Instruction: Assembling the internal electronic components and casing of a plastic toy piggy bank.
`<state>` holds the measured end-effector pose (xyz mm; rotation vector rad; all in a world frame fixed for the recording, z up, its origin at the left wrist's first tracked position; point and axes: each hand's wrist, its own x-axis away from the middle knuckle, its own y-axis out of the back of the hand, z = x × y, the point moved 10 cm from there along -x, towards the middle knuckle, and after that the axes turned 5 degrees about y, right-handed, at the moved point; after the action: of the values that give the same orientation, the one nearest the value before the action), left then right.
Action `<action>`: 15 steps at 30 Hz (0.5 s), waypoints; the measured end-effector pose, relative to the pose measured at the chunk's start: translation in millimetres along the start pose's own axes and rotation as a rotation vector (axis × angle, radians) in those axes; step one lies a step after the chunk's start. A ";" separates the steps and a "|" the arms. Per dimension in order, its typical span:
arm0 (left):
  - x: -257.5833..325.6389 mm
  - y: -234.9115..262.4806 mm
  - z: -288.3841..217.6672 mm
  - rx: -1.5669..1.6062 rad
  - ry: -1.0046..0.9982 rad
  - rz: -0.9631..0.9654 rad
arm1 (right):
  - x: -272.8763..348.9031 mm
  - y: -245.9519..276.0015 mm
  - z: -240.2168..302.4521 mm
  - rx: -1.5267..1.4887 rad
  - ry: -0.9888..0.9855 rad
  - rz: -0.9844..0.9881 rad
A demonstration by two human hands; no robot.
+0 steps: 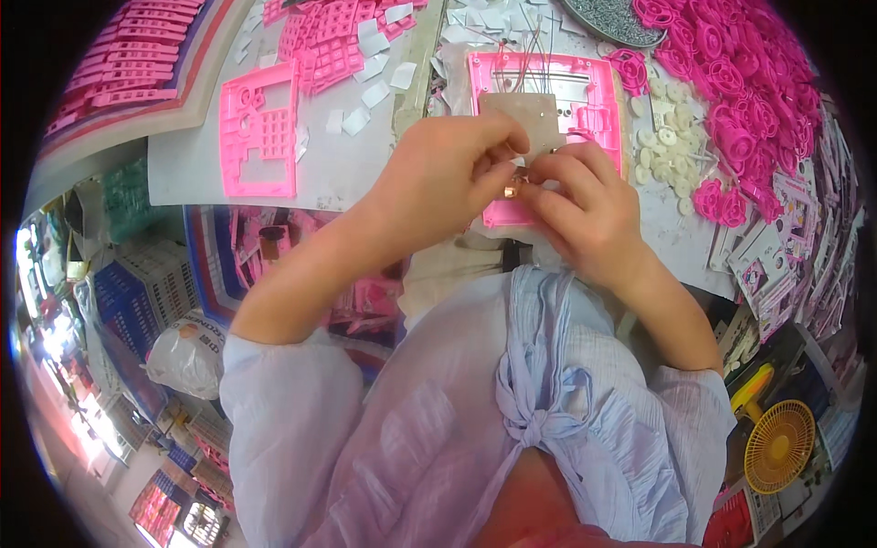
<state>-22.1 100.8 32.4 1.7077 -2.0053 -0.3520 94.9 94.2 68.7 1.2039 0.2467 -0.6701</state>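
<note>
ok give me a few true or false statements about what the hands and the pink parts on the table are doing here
1. Both hands, left hand and right hand, meet over the pink plastic frame. True.
2. A small brass-coloured metal piece sits between the fingertips. True.
3. The yellow round fan stands on the table beside the frame. False: it is low at the person's right, off the table.
4. The second pink plastic frame with a grid of holes is held in the left hand. False: it lies alone on the table, to the left.
5. The pile of pink plastic wheels lies to the right. True.
</note>
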 end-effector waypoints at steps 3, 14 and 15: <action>11.3 -2.0 -10.4 -0.161 -0.207 -0.114 | 1.4 -7.1 0.8 0.033 0.011 0.053; 29.6 -12.9 -12.5 -0.246 -0.394 -0.242 | -0.4 -21.3 0.3 -0.017 -0.039 0.239; 26.0 -9.3 -12.9 -0.222 -0.374 -0.230 | 0.6 -21.9 -0.7 -0.052 -0.053 0.258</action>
<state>-10.4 75.1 43.8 1.8326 -1.9232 -0.9996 82.4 90.3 51.1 1.1421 0.0618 -0.4670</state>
